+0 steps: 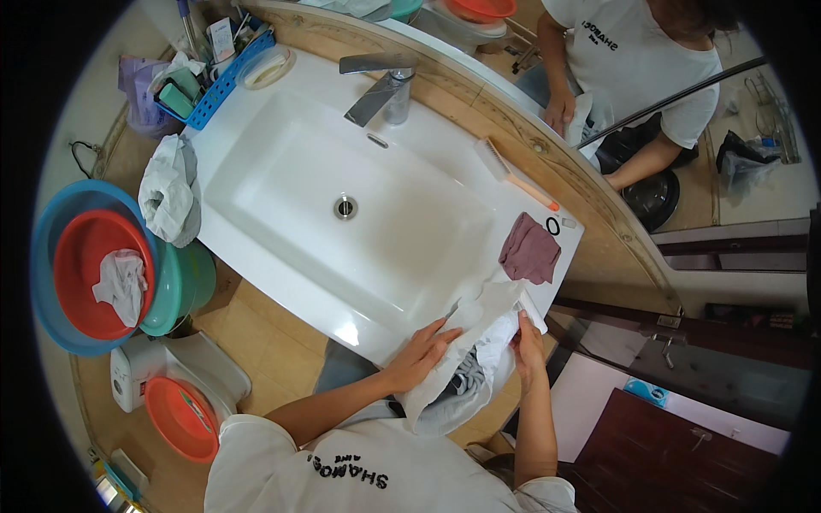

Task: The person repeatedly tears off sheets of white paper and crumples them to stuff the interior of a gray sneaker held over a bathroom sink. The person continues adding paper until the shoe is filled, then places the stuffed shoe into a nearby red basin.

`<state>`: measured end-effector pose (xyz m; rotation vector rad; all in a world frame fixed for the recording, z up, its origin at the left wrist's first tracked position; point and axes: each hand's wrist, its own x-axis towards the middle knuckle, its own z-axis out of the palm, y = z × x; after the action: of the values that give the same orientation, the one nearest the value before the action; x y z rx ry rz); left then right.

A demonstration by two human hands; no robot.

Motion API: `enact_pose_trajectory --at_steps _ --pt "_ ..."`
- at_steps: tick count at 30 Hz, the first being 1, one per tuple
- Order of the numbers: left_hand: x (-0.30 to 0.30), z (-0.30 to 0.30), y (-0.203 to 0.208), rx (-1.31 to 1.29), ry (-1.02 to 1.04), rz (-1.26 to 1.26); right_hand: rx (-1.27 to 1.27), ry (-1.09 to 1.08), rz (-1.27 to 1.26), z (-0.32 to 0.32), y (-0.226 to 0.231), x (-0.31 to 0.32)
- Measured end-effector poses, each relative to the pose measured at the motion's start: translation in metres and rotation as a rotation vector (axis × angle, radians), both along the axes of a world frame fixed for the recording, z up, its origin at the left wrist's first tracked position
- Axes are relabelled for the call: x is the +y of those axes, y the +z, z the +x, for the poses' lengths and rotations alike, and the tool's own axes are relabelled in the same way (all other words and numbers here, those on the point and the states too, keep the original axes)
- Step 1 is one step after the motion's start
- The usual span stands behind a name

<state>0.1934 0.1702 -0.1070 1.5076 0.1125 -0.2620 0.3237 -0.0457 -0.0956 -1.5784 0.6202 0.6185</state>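
Note:
In front of me, at the near right corner of the sink, I hold a white cloth bag (pixel 500 355) spread wide at its mouth. Bunched grey-and-dark striped fabric (pixel 466 376) shows inside it. My left hand (pixel 421 355) grips the bag's left edge, fingers lying along the cloth and thumb hidden. On the other side, my right hand (pixel 528 342) pinches the right edge beside a small white object (pixel 532 309) whose kind I cannot make out. A folded mauve cloth (pixel 530 248) lies on the counter just beyond the bag.
The white sink (pixel 282 197) has a chrome faucet (pixel 389 90) at its back. An orange-handled brush (pixel 517 175) lies along the back right rim. A crumpled white cloth (pixel 168 192) sits on the left corner. Stacked basins (pixel 51 222) stand left, near a blue basket (pixel 227 85).

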Motion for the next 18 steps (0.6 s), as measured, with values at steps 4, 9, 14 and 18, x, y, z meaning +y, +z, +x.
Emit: enact_pose_trajectory --at_steps 4,9,14,18 --pt "0.002 0.009 0.008 0.046 0.001 0.15 -0.03 -0.031 0.038 -0.004 0.001 0.001" --pt "-0.003 0.015 0.008 0.097 0.156 0.166 -0.171 0.023 0.131 -0.012 0.03 0.014" --pt "0.011 0.032 0.009 0.396 -0.042 -0.343 -0.217 0.138 0.159 -0.02 0.04 0.012" --pt "0.012 0.031 -0.002 0.41 -0.064 -0.58 -0.11 0.164 0.213 -0.012 0.042 0.004"
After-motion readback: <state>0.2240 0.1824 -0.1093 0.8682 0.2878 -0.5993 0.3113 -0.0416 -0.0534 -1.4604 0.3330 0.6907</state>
